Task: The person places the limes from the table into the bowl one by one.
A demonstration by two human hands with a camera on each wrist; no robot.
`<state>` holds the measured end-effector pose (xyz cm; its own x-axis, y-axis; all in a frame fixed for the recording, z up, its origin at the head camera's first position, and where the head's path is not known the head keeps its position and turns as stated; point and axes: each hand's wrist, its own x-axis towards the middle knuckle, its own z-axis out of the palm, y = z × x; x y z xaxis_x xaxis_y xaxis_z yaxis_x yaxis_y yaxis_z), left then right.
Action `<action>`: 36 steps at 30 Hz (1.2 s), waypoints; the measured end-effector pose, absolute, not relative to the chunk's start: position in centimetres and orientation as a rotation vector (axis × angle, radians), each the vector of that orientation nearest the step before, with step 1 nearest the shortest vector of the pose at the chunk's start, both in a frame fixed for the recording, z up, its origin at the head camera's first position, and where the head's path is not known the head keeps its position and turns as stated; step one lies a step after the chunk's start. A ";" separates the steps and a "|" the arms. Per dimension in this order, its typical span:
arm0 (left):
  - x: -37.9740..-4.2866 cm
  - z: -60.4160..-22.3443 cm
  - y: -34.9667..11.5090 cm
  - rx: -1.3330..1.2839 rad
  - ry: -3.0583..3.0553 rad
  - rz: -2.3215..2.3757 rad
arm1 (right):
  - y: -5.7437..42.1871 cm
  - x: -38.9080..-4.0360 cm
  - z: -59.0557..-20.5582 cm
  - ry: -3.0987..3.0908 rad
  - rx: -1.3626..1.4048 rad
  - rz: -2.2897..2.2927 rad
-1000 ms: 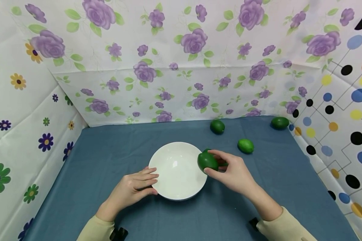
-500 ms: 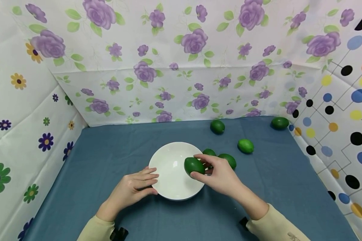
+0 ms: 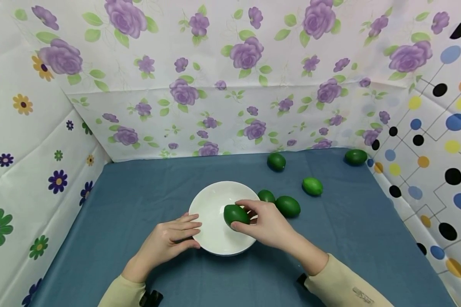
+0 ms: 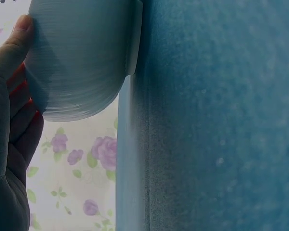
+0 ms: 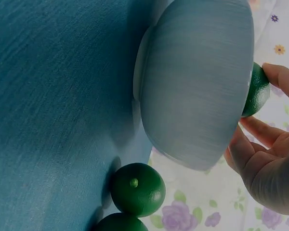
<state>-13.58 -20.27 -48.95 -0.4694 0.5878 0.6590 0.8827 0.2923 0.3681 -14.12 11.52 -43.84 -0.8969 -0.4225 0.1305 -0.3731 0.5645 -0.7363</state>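
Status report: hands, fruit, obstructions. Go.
Right hand gripping green fruit over white bowl. Left hand touching bowl's rim. No obstruction seen between fruit and bowl.

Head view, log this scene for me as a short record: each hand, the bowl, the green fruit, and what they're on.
Left hand: resting on the rim of the bowl
Right hand: pinching the held fruit
Held fruit: dark green, at the bowl's opening
Bowl: white inside, upright
Fruit on cloth: five
Close pair: just right of the bowl
Bright fruit: farther right
Back fruit: behind the pair
Corner fruit: far right
Cloth: blue
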 end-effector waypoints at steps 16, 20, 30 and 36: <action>-13.5 -48.9 -20.2 -1.314 -2.178 -0.994 | 8.6 -15.8 -44.1 2.767 -0.756 -0.991; -13.5 -48.9 -20.2 -1.321 -2.161 -0.989 | 7.9 -16.3 -44.3 2.765 -0.735 -0.936; -13.6 -49.3 -20.3 -1.316 -2.142 -0.990 | 5.7 -17.4 -44.5 2.721 -0.743 -0.841; -13.7 -49.3 -20.3 -1.321 -2.131 -0.997 | 4.8 -18.0 -44.9 2.707 -0.719 -0.851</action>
<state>-13.70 -20.27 -49.27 -0.4473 0.5774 0.6830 0.8944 0.2842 0.3455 -18.00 4.84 -44.86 -0.8578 -0.5111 -0.0554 -0.3875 0.7136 -0.5837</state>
